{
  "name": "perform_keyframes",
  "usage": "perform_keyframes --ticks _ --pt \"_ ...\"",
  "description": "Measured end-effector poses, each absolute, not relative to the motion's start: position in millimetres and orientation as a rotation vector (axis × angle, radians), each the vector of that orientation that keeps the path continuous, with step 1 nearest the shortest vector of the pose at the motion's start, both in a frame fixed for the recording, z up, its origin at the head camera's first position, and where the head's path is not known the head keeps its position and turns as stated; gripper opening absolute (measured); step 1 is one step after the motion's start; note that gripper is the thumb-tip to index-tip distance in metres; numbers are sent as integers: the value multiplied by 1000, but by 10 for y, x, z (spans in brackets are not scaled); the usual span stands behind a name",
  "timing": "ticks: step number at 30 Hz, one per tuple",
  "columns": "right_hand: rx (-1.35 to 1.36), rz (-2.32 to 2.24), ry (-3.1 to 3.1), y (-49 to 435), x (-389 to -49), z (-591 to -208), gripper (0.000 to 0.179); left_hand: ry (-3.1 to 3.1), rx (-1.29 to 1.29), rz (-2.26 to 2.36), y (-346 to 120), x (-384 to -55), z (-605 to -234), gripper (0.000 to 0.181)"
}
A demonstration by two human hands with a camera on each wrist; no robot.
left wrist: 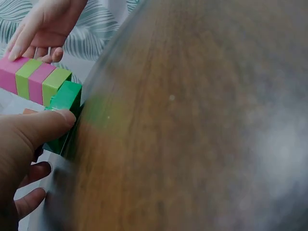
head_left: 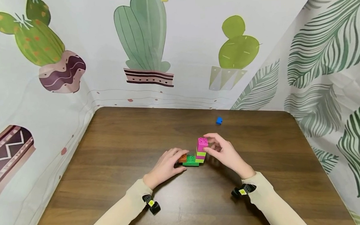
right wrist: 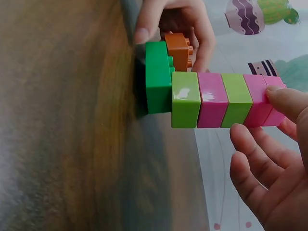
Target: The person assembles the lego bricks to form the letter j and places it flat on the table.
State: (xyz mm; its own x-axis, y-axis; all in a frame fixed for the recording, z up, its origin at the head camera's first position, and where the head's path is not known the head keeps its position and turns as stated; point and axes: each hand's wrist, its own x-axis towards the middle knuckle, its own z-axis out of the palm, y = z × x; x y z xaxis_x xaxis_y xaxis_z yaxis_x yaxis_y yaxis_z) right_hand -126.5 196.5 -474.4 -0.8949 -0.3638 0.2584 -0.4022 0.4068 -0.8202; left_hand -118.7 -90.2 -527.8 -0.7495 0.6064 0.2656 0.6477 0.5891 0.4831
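A tower of lime and pink toy building bricks (right wrist: 211, 98) stands on the right end of a green brick (head_left: 190, 164), which lies on the table. An orange brick (head_left: 183, 158) sits at the green brick's left end. My left hand (head_left: 167, 166) steadies this left end, thumb at the green brick's near side and fingers around the orange one. At the top of the tower, my right hand (head_left: 226, 154) pinches the pink brick (head_left: 202, 143) between thumb and fingers. Its lower fingers are spread beside the tower in the right wrist view.
A small blue brick (head_left: 219, 120) lies toward the back of the brown wooden table (head_left: 124, 134), right of the tower. Cloth printed with cacti and leaves (head_left: 189, 52) hangs behind the table and along its sides.
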Motion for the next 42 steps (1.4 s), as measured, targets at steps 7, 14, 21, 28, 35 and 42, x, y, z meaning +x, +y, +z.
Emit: perform_keyframes --ticks 7,14,21,28,35,42 --pt "646 1656 -2611 1969 -1377 -4788 43 -2737 -1070 -813 -853 -1173 -5282 61" --pt "537 1720 -2701 1931 -1499 -4873 40 -2738 -1025 -770 -816 -1157 -5293 59" --pt "534 1817 -2726 1944 -1620 -4974 36 -2760 -981 -765 -785 -1158 -5284 50" --pt "537 1777 -2791 1955 -1705 -5057 33 -2737 -973 -748 -762 -1174 -5286 46" --pt "511 1660 -2889 1930 -1733 -5066 36 -2719 -980 -730 -745 -1185 -5283 42" --pt "536 1474 -2926 1900 -1753 -5087 39 -2711 -991 -717 -740 -1193 -5257 43"
